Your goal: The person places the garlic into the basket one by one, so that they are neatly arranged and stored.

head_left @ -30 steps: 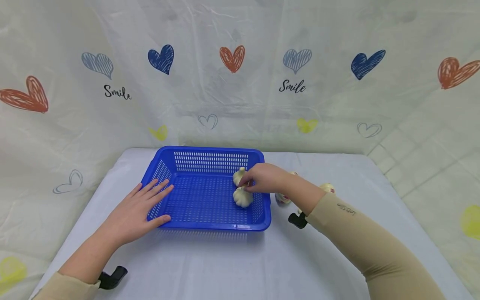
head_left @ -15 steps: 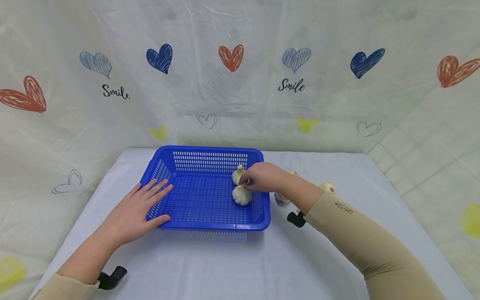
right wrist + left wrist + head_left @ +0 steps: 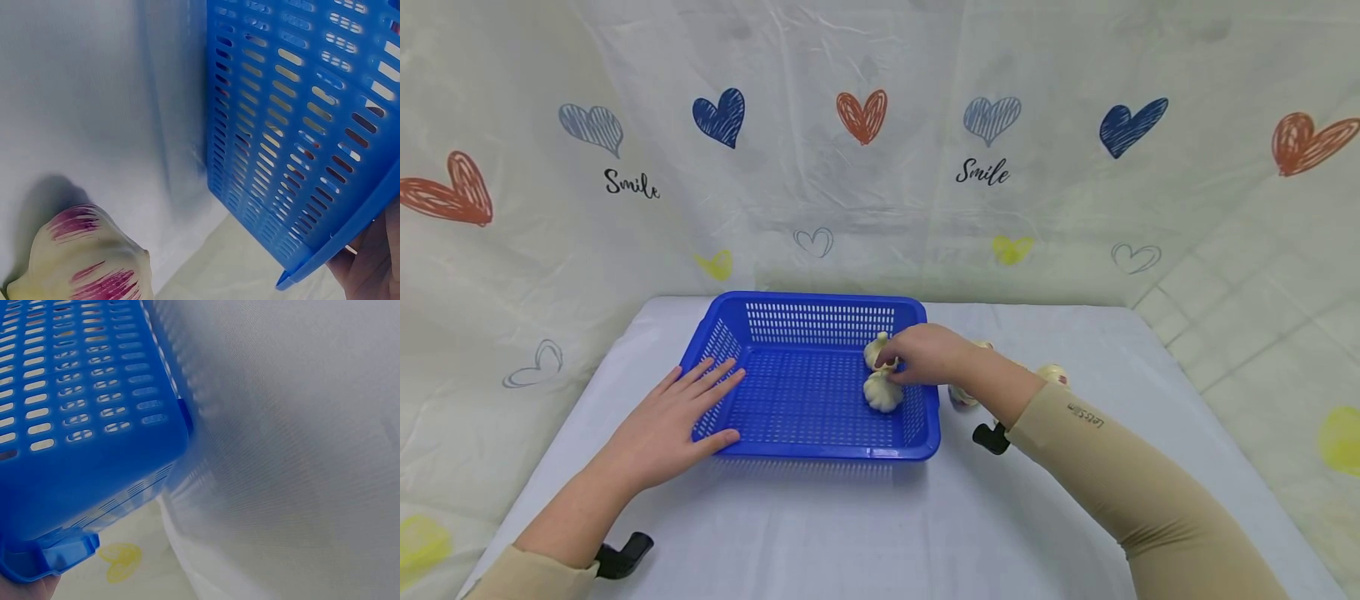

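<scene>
A blue perforated plastic basket [image 3: 820, 452] sits on the white-covered table. My left hand [image 3: 673, 437] lies with fingers spread and straight over its left rim. Inside, at the right end, are two white garlic bulbs, a front bulb [image 3: 882, 393] and a back bulb [image 3: 874, 350]. My right hand [image 3: 925, 354] reaches over the right rim, thumb and forefinger curled at the top of the front bulb. The back bulb is partly hidden by the fingers. In the right wrist view the basket wall [image 3: 256, 181] covers most of the right hand [image 3: 372, 262].
Right of the basket lie more garlic bulbs, one [image 3: 962, 397] partly behind the right arm and another [image 3: 1054, 374] farther right. The right wrist view shows a purple-streaked bulb [image 3: 87, 256] close up. A sheet printed with hearts [image 3: 862, 208] hangs behind the table.
The thumb and forefinger of my right hand look slightly farther apart at the front bulb. The left hand, the basket and both bulbs stay in place.
</scene>
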Demonstrator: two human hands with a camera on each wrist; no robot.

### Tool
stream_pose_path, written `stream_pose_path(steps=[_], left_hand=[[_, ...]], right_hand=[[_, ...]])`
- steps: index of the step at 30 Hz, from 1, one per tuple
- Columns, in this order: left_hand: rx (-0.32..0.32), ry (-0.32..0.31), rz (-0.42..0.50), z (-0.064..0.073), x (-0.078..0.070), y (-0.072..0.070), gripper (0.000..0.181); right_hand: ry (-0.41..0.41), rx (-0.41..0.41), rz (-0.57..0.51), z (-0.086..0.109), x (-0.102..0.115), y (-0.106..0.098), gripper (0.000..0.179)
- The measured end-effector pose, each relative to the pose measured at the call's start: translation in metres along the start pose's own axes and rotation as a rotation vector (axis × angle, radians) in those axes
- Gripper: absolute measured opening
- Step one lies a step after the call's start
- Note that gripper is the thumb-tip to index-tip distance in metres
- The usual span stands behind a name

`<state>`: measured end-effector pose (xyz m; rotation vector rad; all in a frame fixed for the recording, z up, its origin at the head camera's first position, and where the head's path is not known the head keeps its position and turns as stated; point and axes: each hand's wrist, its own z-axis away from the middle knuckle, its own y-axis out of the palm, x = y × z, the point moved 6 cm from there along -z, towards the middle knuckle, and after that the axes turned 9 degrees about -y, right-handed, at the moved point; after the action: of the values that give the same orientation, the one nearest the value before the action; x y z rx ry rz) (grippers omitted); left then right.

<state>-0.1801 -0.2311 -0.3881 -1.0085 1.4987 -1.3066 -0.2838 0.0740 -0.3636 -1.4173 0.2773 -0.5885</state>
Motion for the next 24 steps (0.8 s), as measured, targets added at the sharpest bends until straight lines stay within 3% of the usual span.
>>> stream_pose_path(steps=[16, 24], left_hand=[[-0.006, 0.006, 0.006, 0.001, -0.002, -0.003, 0.081], [0.003, 0.010, 0.004, 0.002, -0.004, -0.005, 0.080]], right_hand=[[0.013, 0.001, 0.014, 0.005, 0.004, -0.003, 0.031], [-0.028, -0.071, -0.016, 0.015, 0.005, -0.017, 0.033]])
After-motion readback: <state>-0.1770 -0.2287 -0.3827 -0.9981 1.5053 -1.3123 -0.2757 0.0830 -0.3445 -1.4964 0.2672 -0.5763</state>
